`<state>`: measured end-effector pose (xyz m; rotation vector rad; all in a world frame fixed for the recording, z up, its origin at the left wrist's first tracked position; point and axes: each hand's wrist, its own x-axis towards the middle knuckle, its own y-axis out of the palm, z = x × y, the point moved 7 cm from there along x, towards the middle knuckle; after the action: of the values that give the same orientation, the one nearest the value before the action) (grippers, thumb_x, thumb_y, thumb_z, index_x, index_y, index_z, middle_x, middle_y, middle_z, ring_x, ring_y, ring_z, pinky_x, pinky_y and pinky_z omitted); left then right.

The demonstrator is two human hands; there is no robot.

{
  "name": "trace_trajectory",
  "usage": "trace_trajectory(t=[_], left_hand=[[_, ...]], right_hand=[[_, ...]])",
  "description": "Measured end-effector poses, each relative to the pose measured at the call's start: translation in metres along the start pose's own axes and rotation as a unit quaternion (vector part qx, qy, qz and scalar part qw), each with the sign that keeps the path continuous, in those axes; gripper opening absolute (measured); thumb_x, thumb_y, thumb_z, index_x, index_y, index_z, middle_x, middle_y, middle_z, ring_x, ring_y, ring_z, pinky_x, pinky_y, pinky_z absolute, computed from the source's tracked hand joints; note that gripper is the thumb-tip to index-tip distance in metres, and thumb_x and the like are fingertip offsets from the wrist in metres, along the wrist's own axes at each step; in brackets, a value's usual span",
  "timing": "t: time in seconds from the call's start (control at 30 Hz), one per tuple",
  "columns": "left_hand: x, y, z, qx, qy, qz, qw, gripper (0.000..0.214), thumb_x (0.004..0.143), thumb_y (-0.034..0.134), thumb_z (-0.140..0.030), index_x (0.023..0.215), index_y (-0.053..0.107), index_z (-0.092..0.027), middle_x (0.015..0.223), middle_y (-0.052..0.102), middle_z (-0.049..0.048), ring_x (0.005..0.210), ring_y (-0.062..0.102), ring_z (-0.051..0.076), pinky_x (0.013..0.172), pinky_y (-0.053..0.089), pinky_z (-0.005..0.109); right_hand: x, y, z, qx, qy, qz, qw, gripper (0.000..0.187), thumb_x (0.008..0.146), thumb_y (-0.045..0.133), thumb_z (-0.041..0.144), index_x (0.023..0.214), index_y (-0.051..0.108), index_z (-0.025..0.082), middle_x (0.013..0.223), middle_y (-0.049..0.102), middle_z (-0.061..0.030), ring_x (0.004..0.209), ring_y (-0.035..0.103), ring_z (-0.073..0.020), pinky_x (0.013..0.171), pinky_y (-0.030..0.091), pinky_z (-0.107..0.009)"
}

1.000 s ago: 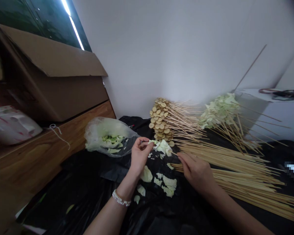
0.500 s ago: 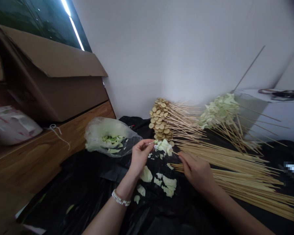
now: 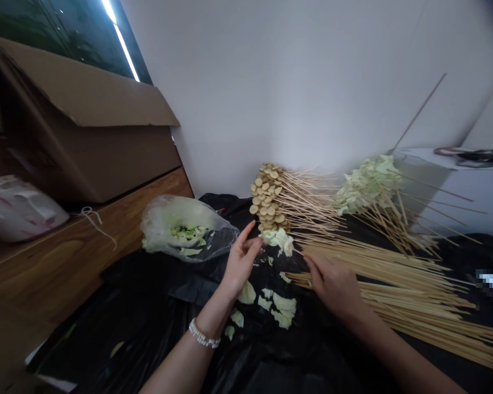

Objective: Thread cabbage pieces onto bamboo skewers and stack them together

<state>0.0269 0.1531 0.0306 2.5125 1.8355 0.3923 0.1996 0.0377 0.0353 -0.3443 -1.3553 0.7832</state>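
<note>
Over a crinkled black plastic sheet (image 3: 119,312), the person's left hand (image 3: 242,258) is open and empty, fingers spread and pointing up, just beside a clump of pale green cabbage leaf pieces (image 3: 276,239) at the foot of a stack of round golden-brown slices threaded on wooden sticks (image 3: 265,197). The right hand (image 3: 332,284) is curled, thumb and fingertips drawn together, and seems to pinch a thin bamboo skewer (image 3: 299,251) with its point near the clump, though the fingers hide too much of it to be sure of the grip. A white beaded bracelet (image 3: 203,335) circles the left wrist. Loose cabbage scraps (image 3: 281,306) lie on the sheet below the hands. To the right spreads a long bundle of bare bamboo skewers (image 3: 398,282), and beyond it a heap of finished cabbage skewers (image 3: 367,186). To the left, a clear plastic bag of cabbage (image 3: 184,230) rests on the sheet, by a wooden surface (image 3: 61,251) bearing a brown cardboard box (image 3: 82,148), against a white wall (image 3: 271,82)
</note>
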Motion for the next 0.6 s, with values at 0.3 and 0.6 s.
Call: trace_trajectory(t=[0.3, 0.6], left_hand=[[-0.032, 0.044, 0.013, 0.29, 0.022, 0.323, 0.901, 0.018, 0.069, 0.076, -0.03, 0.083, 0.072, -0.019, 0.075, 0.068, 0.0021, 0.069, 0.06, 0.016, 0.064, 0.043, 0.025], [-0.044, 0.052, 0.012, 0.453, 0.106, 0.396, 0.791, 0.027, 0.067, 0.078, -0.032, 0.092, 0.073, -0.026, 0.084, 0.071, -0.0005, 0.083, 0.06, 0.019, 0.074, 0.041, 0.026]], right_hand=[[0.008, -0.013, -0.009, 0.002, 0.021, -0.046, 0.999, 0.023, 0.094, 0.044, 0.023, 0.099, 0.066, 0.017, 0.093, 0.072, -0.007, 0.08, 0.067, -0.0181, 0.074, 0.049, -0.029], [0.005, -0.008, -0.006, 0.006, 0.017, -0.027, 0.999, 0.024, 0.094, 0.043, 0.022, 0.101, 0.066, 0.018, 0.096, 0.072, -0.0064, 0.079, 0.067, -0.0173, 0.073, 0.05, -0.029]])
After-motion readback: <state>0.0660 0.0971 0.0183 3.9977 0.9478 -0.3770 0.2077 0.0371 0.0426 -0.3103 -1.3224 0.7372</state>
